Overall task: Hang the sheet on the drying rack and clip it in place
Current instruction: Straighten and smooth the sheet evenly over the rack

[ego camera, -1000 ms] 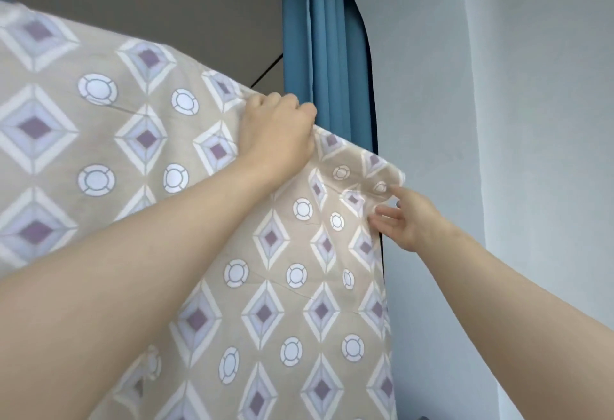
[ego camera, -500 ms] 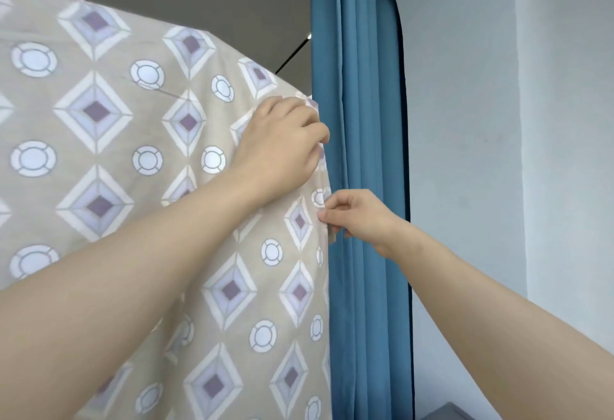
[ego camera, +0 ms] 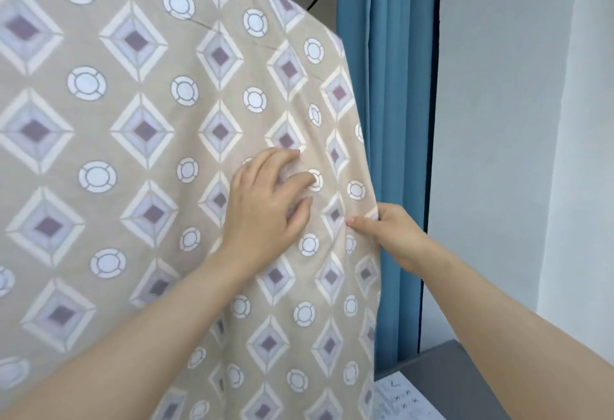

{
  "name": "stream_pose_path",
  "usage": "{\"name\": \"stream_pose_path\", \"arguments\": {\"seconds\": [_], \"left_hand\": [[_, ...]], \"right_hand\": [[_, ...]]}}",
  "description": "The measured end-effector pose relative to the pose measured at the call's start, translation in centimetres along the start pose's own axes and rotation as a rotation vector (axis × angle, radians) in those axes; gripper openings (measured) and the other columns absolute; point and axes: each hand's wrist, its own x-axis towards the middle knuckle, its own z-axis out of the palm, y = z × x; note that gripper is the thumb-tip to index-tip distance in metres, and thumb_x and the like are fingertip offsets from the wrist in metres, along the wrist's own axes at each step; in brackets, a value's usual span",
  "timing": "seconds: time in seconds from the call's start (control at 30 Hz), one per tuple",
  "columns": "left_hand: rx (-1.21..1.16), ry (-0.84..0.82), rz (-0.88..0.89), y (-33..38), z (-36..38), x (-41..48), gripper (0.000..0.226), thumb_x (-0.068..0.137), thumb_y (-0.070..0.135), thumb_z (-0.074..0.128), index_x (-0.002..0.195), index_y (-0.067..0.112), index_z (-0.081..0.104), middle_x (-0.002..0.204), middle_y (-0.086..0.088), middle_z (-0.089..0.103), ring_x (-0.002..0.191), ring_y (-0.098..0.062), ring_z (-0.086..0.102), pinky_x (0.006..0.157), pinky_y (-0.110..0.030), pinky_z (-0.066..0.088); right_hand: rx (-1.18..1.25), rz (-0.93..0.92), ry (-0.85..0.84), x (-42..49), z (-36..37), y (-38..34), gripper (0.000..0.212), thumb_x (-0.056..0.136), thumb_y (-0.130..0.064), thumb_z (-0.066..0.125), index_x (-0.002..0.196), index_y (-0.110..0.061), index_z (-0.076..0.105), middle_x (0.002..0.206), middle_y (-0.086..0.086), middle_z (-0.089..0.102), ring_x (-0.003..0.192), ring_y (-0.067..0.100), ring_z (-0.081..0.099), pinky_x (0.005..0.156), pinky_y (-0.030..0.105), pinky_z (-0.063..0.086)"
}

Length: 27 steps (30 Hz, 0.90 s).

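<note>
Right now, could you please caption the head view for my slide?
Left hand presses the beige diamond-patterned sheet; right hand pinches its edge.

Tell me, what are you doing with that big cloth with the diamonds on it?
A person is hanging up a beige patterned sheet, which already drapes down from above. The left hand presses on the cloth with spread fingers. The right hand pinches the sheet's right edge, next to a blue curtain. No clip is in sight, so the clipping is not yet done.

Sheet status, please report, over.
Left hand presses on sheet. Right hand pinches its right edge. Sheet draped, no clip in view. Blue curtain behind.
</note>
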Motion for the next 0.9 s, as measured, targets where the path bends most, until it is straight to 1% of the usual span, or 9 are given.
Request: {"name": "stream_pose_path", "arguments": {"seconds": [0.1, 0.2, 0.27, 0.37, 0.43, 0.53, 0.6, 0.77, 0.9], "left_hand": [[-0.027, -0.005, -0.050, 0.9, 0.0, -2.5, 0.025, 0.076, 0.023, 0.061, 0.099, 0.025, 0.055, 0.119, -0.008, 0.059, 0.113, -0.025, 0.047, 0.089, -0.036, 0.035], [-0.038, -0.024, -0.131, 1.9, -0.2, -4.7, 0.027, 0.074, 0.024, 0.060, 0.100, 0.026, 0.055, 0.119, -0.004, 0.058, 0.109, -0.022, 0.047, 0.084, -0.033, 0.034], [-0.051, -0.036, -0.169, 2.3, -0.3, -6.2, 0.027, 0.073, 0.023, 0.060, 0.099, 0.025, 0.058, 0.118, -0.002, 0.056, 0.107, -0.022, 0.047, 0.083, -0.031, 0.033], [-0.064, -0.060, -0.174, 2.8, -0.3, -8.4, 0.024, 0.075, 0.025, 0.057, 0.099, 0.025, 0.056, 0.115, -0.002, 0.057, 0.107, -0.023, 0.048, 0.086, -0.031, 0.033], [-0.059, -0.100, -0.162, 3.2, -0.4, -9.9, 0.025, 0.075, 0.026, 0.057, 0.100, 0.028, 0.053, 0.115, -0.001, 0.057, 0.108, -0.022, 0.047, 0.086, -0.033, 0.033], [-0.048, -0.148, -0.143, 3.8, -0.6, -11.5, 0.028, 0.073, 0.026, 0.057, 0.101, 0.029, 0.054, 0.116, 0.001, 0.058, 0.109, -0.020, 0.047, 0.085, -0.031, 0.031], [-0.063, -0.159, -0.158, 4.1, -0.8, -12.0, 0.031, 0.072, 0.025, 0.057, 0.102, 0.031, 0.055, 0.116, 0.002, 0.057, 0.109, -0.019, 0.046, 0.086, -0.030, 0.030], [-0.100, -0.184, -0.157, 3.9, -1.0, -12.7, 0.027, 0.074, 0.025, 0.056, 0.100, 0.029, 0.052, 0.117, 0.002, 0.054, 0.106, -0.020, 0.048, 0.085, -0.031, 0.033], [-0.135, -0.192, -0.133, 3.4, -1.4, -12.6, 0.027, 0.075, 0.021, 0.056, 0.101, 0.026, 0.052, 0.116, 0.004, 0.046, 0.096, -0.019, 0.050, 0.083, -0.030, 0.035]], "right_hand": [[0.121, -0.089, 0.216, -0.5, -0.8, 1.2, 0.008, 0.089, -0.015, 0.063, 0.082, -0.017, 0.063, 0.069, -0.010, 0.070, 0.071, 0.015, 0.067, 0.060, 0.022, 0.054], [0.007, 0.091, -0.155, -2.3, -0.9, 3.2, 0.025, 0.084, -0.026, 0.069, 0.107, -0.028, 0.060, 0.097, -0.008, 0.073, 0.092, 0.018, 0.069, 0.080, 0.031, 0.054], [-0.173, 0.254, -0.299, -3.7, -0.5, 4.9, 0.023, 0.083, -0.024, 0.070, 0.105, -0.024, 0.063, 0.098, -0.007, 0.071, 0.092, 0.014, 0.068, 0.074, 0.019, 0.050], [-0.190, 0.254, 0.045, -4.4, -0.2, 6.8, 0.002, 0.088, -0.016, 0.065, 0.086, -0.018, 0.064, 0.088, -0.004, 0.068, 0.074, 0.006, 0.063, 0.054, 0.012, 0.046], [-0.062, 0.236, 0.192, -4.6, -0.6, 8.0, 0.003, 0.088, -0.017, 0.063, 0.091, -0.017, 0.063, 0.095, 0.001, 0.068, 0.076, 0.010, 0.064, 0.058, 0.017, 0.048], [-0.101, 0.408, -0.123, -6.2, -0.4, 9.2, 0.034, 0.082, -0.024, 0.071, 0.114, -0.022, 0.058, 0.106, -0.005, 0.069, 0.094, 0.011, 0.065, 0.067, 0.019, 0.046], [-0.219, 0.499, -0.223, -7.2, -0.1, 10.4, 0.026, 0.082, -0.018, 0.072, 0.107, -0.016, 0.063, 0.099, -0.003, 0.070, 0.090, 0.012, 0.064, 0.064, 0.017, 0.044], [-0.298, 0.396, 0.386, -7.1, -0.3, 13.0, 0.018, 0.088, -0.015, 0.060, 0.087, 0.002, 0.061, 0.079, 0.014, 0.059, 0.074, 0.023, 0.054, 0.066, 0.029, 0.042], [-0.226, 0.600, 0.123, -8.2, -0.5, 13.3, 0.023, 0.085, -0.015, 0.067, 0.099, -0.021, 0.050, 0.081, 0.002, 0.052, 0.066, 0.014, 0.047, 0.057, 0.025, 0.037]]}}
